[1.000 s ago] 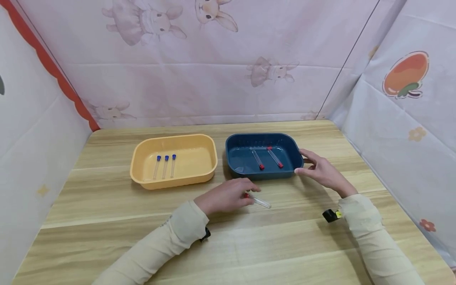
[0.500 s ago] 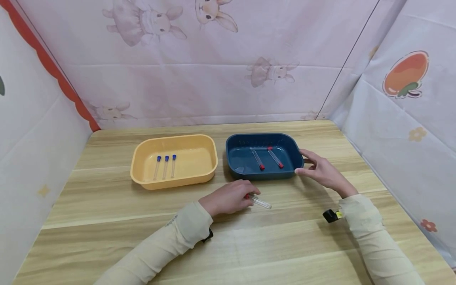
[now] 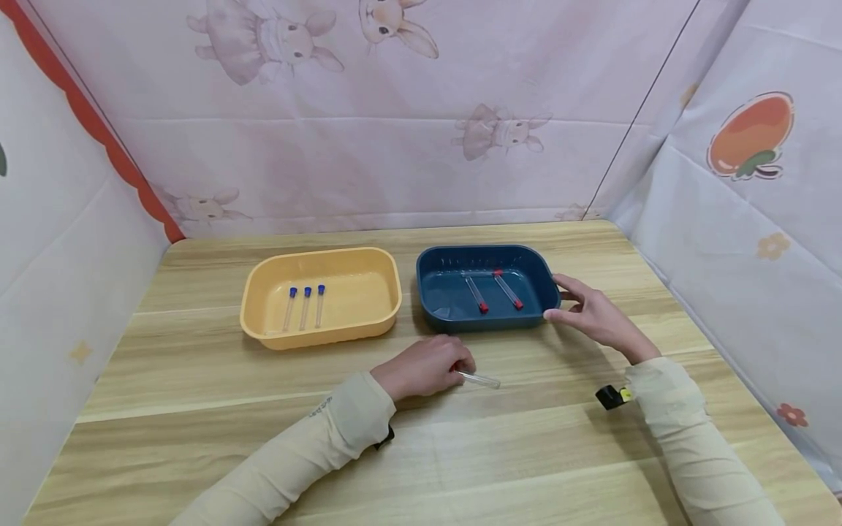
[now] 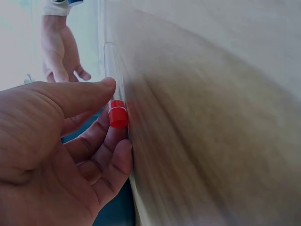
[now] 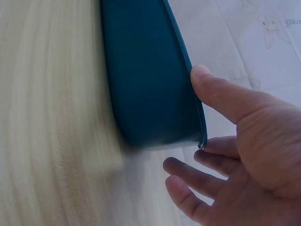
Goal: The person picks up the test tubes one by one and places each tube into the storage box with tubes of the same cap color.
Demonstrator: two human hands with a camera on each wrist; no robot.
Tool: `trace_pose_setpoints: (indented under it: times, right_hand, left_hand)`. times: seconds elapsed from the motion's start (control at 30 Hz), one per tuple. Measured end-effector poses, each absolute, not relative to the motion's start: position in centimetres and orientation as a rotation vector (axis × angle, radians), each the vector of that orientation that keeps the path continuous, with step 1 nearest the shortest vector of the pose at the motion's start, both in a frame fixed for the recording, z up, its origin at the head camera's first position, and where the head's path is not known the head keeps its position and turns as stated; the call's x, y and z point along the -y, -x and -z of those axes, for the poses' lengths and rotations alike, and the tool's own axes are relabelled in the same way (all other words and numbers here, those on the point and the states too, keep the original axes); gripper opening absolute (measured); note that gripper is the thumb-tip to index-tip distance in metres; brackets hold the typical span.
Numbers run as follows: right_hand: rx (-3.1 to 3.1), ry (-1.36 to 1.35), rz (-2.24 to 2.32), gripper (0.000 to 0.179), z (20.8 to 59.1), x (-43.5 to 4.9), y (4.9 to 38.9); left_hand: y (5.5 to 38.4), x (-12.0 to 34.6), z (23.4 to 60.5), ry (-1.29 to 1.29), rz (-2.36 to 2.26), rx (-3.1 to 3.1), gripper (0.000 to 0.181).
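My left hand pinches a clear test tube just above the tabletop or on it; I cannot tell which. Its red cap shows between thumb and fingers in the left wrist view, and the clear end points away from the palm. My right hand holds the near right corner of a dark blue tray, thumb and index finger on its rim, other fingers loosely bent. Inside that tray lie red-capped test tubes, one of them crosswise at the back.
Left of the blue tray stands a yellow tray, holding three blue-capped test tubes side by side. Both trays sit on a wooden table. Printed cloth walls enclose the back and sides.
The fingers of my left hand have curled in around the red cap, and the tube has swung slightly flatter. My right hand and both trays stay where they were.
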State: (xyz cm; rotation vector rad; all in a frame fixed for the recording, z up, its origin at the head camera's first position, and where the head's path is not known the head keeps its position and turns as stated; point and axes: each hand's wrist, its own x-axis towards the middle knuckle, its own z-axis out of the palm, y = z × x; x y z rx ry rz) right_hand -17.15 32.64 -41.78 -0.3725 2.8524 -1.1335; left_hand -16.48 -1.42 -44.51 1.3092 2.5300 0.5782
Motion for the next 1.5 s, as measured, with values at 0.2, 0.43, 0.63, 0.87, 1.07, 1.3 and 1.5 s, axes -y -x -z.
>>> trace_pose_setpoints:
  times: [0.2, 0.43, 0.63, 0.87, 1.07, 1.3, 1.5]
  right_hand:
    - [-2.859, 0.377, 1.119, 0.079, 41.8, -32.8, 17.2]
    - [-2.858, 0.397, 1.128, 0.079, 41.9, -32.9, 17.3]
    - [-2.851, 0.392, 1.134, 0.08, 41.9, -32.9, 17.3]
    - [-2.843, 0.39, 1.135, 0.08, 41.9, -32.9, 17.3]
    - [-2.84, 0.393, 1.139, 0.08, 41.9, -32.9, 17.4]
    - [-2.844, 0.392, 1.135, 0.08, 41.6, -32.9, 17.4]
    - [-2.839, 0.399, 1.137, 0.08, 41.7, -32.9, 17.2]
  left_hand:
    - [16.3, 1.3, 44.6, -1.291, -0.559, -2.536, 0.012]
    - [15.9, 1.2, 44.5, -1.278, -0.557, -2.523, 0.013]
    - [15.1, 0.9, 44.3, -1.273, -0.551, -2.504, 0.016]
    - [14.2, 0.3, 44.0, -1.214, -0.557, -2.468, 0.022]
    - [13.5, 0.0, 43.7, -1.159, -0.574, -2.453, 0.033]
    - [13.0, -0.4, 43.7, -1.102, -0.579, -2.483, 0.041]
    - [12.2, -0.6, 43.9, -1.026, -0.604, -2.498, 0.05]
